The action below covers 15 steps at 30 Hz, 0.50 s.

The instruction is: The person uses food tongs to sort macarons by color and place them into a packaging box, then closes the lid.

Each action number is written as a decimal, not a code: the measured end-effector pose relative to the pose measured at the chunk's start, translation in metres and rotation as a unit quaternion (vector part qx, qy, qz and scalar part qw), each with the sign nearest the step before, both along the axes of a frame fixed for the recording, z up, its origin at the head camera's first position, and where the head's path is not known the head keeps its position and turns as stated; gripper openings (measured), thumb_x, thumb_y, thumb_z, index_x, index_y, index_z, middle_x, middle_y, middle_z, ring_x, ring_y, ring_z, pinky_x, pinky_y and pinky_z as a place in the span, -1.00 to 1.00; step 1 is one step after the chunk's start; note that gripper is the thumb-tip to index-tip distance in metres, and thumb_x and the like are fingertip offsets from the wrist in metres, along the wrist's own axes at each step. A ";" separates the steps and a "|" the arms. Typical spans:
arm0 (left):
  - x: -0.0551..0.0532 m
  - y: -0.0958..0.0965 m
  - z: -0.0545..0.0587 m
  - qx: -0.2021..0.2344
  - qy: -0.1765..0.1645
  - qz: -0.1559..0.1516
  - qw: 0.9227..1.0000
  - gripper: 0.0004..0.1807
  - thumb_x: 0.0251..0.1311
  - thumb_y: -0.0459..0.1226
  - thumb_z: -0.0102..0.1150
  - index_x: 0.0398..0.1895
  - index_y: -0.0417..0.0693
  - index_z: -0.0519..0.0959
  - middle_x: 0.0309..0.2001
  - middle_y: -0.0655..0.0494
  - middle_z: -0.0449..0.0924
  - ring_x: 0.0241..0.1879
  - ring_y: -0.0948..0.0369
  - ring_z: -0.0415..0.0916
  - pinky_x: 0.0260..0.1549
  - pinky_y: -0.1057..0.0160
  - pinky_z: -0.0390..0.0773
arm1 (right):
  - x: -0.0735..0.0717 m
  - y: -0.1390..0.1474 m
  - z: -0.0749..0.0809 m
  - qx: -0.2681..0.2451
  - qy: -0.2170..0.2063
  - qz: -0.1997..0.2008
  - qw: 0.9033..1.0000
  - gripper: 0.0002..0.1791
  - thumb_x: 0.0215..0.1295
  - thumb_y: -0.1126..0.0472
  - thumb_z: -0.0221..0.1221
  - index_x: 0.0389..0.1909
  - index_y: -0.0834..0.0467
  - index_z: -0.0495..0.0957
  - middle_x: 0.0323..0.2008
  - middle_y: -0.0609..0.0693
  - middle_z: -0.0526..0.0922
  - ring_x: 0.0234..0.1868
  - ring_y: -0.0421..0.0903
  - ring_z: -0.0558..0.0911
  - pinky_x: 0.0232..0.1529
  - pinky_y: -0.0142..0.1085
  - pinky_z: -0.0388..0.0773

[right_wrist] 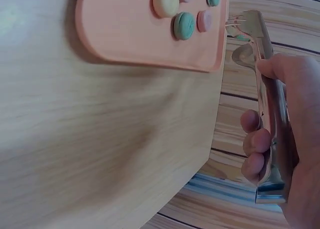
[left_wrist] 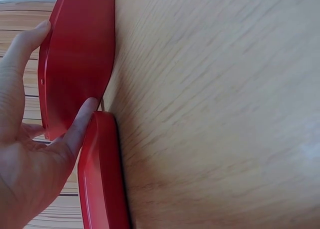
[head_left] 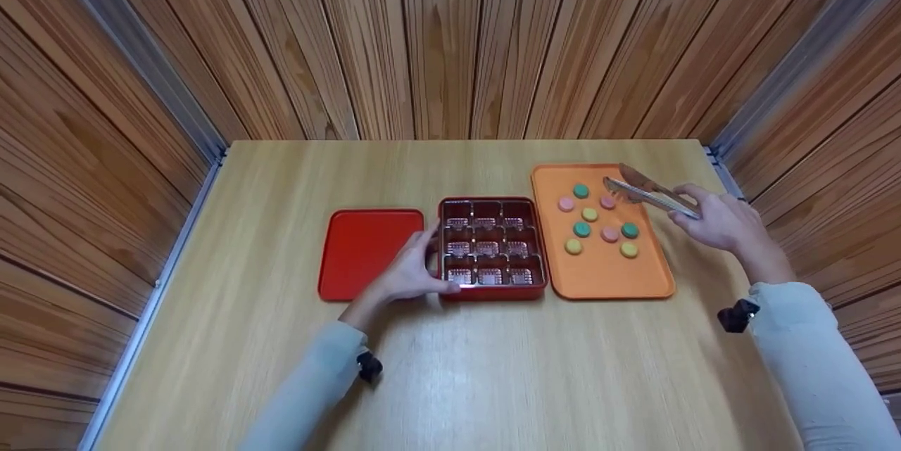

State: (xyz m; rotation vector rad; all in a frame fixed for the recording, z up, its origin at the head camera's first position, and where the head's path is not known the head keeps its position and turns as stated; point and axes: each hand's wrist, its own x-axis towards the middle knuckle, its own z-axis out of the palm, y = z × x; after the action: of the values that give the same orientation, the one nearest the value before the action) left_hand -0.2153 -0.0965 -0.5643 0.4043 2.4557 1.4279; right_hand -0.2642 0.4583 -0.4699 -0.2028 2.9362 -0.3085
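Observation:
My left hand is at the near left corner of a red box, its thumb touching the front wall and its fingers along the left side. Inside the box, a dark insert forms rows of square compartments whose ribbed floors show. My right hand grips metal tongs, one end forked and the other spoon-like. Their tips stand apart over the far right of an orange tray, close to a pink macaron, with nothing between them. Several green, yellow and pink macarons lie spread over the tray.
A red lid lies flat left of the box, under the left forearm's reach. Tray and box stand side by side on the wooden table. Wood-plank walls enclose the table at the back and both sides.

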 end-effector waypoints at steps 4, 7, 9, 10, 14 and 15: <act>0.000 0.001 -0.001 0.007 -0.011 -0.003 1.000 0.45 0.08 -0.16 0.76 0.91 0.02 -0.08 0.60 -0.28 0.30 0.62 -0.17 0.32 0.77 -0.28 0.25 | -0.003 -0.004 0.000 -0.004 -0.010 0.002 1.000 -0.32 0.68 -0.18 0.12 0.58 0.15 0.38 -0.51 0.01 0.50 -0.56 -0.05 0.45 -0.53 -0.21 0.31; -0.001 0.002 0.000 0.007 -0.019 0.001 1.000 0.45 0.08 -0.15 0.76 0.91 0.05 -0.08 0.62 -0.26 0.29 0.64 -0.17 0.31 0.78 -0.28 0.24 | -0.006 -0.007 -0.002 -0.012 -0.023 0.003 1.000 -0.33 0.68 -0.16 0.12 0.58 0.14 0.37 -0.52 0.01 0.57 -0.60 -0.07 0.49 -0.57 -0.24 0.33; -0.001 0.002 0.000 0.004 -0.021 0.004 1.000 0.46 0.07 -0.13 0.77 0.91 0.08 -0.07 0.63 -0.24 0.29 0.65 -0.16 0.30 0.78 -0.27 0.23 | -0.008 -0.008 -0.004 -0.012 -0.024 0.006 1.000 -0.35 0.67 -0.15 0.13 0.57 0.14 0.39 -0.52 0.01 0.58 -0.62 -0.08 0.49 -0.59 -0.25 0.33; -0.001 0.002 0.000 0.004 -0.022 0.005 1.000 0.46 0.07 -0.13 0.78 0.91 0.08 -0.07 0.63 -0.25 0.29 0.65 -0.16 0.30 0.78 -0.27 0.23 | -0.009 -0.009 -0.006 -0.011 -0.022 0.007 1.000 -0.36 0.67 -0.14 0.14 0.55 0.14 0.41 -0.50 0.02 0.58 -0.61 -0.08 0.49 -0.58 -0.25 0.33; -0.001 0.001 0.000 0.001 -0.020 0.005 1.000 0.47 0.06 -0.12 0.79 0.91 0.08 -0.08 0.63 -0.25 0.29 0.65 -0.16 0.30 0.79 -0.26 0.21 | -0.012 -0.009 -0.012 -0.008 -0.019 0.012 1.000 -0.39 0.66 -0.11 0.16 0.52 0.17 0.45 -0.43 0.05 0.52 -0.56 -0.05 0.44 -0.54 -0.23 0.31; -0.001 0.001 0.000 0.000 -0.019 0.004 1.000 0.47 0.06 -0.12 0.79 0.91 0.08 -0.09 0.63 -0.26 0.29 0.65 -0.16 0.30 0.79 -0.26 0.21 | -0.013 -0.009 -0.013 -0.011 -0.022 0.010 1.000 -0.39 0.66 -0.10 0.16 0.52 0.18 0.45 -0.43 0.06 0.51 -0.57 -0.05 0.44 -0.54 -0.23 0.32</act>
State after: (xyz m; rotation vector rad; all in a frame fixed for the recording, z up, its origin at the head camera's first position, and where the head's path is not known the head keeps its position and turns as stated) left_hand -0.2161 -0.0954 -0.5646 0.3642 2.4304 1.4258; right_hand -0.2769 0.4493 -0.4826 -0.2261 2.8858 -0.3382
